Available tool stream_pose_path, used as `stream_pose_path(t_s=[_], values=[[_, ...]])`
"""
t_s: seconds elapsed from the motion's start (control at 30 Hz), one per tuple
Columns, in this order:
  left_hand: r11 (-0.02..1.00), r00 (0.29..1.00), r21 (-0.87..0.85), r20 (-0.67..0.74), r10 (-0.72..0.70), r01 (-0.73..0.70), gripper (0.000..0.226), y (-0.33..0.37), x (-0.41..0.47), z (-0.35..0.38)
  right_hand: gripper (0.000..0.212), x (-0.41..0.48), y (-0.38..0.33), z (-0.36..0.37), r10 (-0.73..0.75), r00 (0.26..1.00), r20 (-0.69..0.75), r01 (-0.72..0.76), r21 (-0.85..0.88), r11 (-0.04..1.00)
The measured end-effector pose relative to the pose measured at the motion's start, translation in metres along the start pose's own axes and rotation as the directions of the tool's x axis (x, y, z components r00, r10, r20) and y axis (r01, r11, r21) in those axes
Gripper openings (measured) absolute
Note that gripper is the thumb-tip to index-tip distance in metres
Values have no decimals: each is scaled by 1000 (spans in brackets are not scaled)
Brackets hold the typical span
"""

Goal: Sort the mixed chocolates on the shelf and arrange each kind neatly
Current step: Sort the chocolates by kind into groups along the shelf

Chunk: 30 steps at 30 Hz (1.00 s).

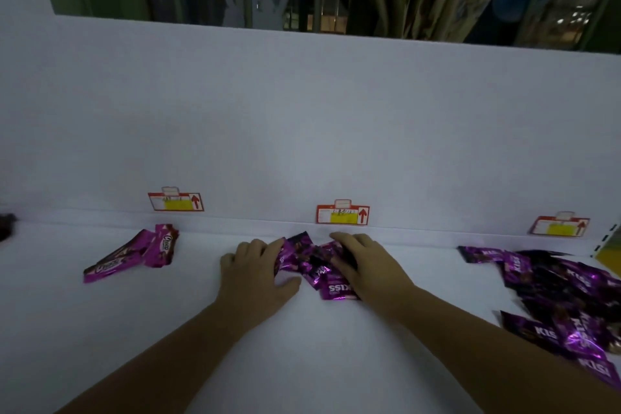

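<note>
Two hands meet over a small heap of purple wrappers [311, 267] mid-shelf [302, 353]. The left hand [255, 274] lies flat, fingers straight against its edge. The right hand [364, 265] covers it, grip unclear. Three price tags [342, 214] line the back. At left lie about three Choco bars [134, 254]. At right, the KISS pile [564, 296] runs off frame, uncountable.

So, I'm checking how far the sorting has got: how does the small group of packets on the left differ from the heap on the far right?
The left group holds a few packets; the right heap holds many. The left group's packets are pinker and read Choco; the right heap's are darker, shiny, marked KISS. Both are purple and lie on the white shelf.
</note>
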<state>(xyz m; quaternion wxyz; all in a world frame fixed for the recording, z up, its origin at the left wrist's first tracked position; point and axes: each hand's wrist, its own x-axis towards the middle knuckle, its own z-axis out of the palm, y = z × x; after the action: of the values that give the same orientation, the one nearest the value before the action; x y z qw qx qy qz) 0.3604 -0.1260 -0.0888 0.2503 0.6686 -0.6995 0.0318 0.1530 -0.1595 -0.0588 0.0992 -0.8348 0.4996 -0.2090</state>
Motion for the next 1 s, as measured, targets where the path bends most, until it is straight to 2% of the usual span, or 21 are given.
stream_pose_path(t_s=[0.03, 0.13, 0.27, 0.33, 0.4, 0.53, 0.67, 0.8, 0.9, 1.0], values=[[999, 1000, 27, -15, 24, -24, 73, 1, 1, 1, 59, 2, -1, 3, 18, 1000, 18, -18, 33, 999], [996, 992, -19, 96, 85, -83, 83, 0, 4, 3, 89, 6, -2, 14, 39, 999, 13, -41, 191, 981], [956, 954, -152, 127, 270, -251, 75, 0, 11, 6, 107, 9, 0, 22, -60, 995, -85, 82, 289, 954], [940, 938, -174, 140, 318, -293, 79, -1, 16, 11, 104, 9, 2, 27, -144, 973, -178, 188, 260, 947], [940, 943, -199, 134, 305, -276, 89, -3, 21, 17, 101, 8, 5, 31, -167, 960, -224, 221, 245, 944], [940, 969, -289, 115, 220, -179, 96, 0, 22, 12, 91, 5, 1, 26, -51, 980, -195, 108, 295, 949], [903, 983, -401, 32, 182, -154, 77, 4, 15, -1, 84, 0, -6, 17, -44, 983, -180, 70, 145, 987], [918, 983, -355, -25, 182, -179, 55, 5, 7, -6, 85, 0, -11, 15, -108, 991, -72, 109, 10, 994], [924, 976, -319, -26, 216, -213, 48, 7, 5, -9, 88, -1, -17, 7, -176, 984, -5, 176, -7, 984], [909, 976, -358, -48, 210, -213, 48, 6, 7, -12, 81, -9, -22, -5, -215, 976, 32, 216, -21, 976]])
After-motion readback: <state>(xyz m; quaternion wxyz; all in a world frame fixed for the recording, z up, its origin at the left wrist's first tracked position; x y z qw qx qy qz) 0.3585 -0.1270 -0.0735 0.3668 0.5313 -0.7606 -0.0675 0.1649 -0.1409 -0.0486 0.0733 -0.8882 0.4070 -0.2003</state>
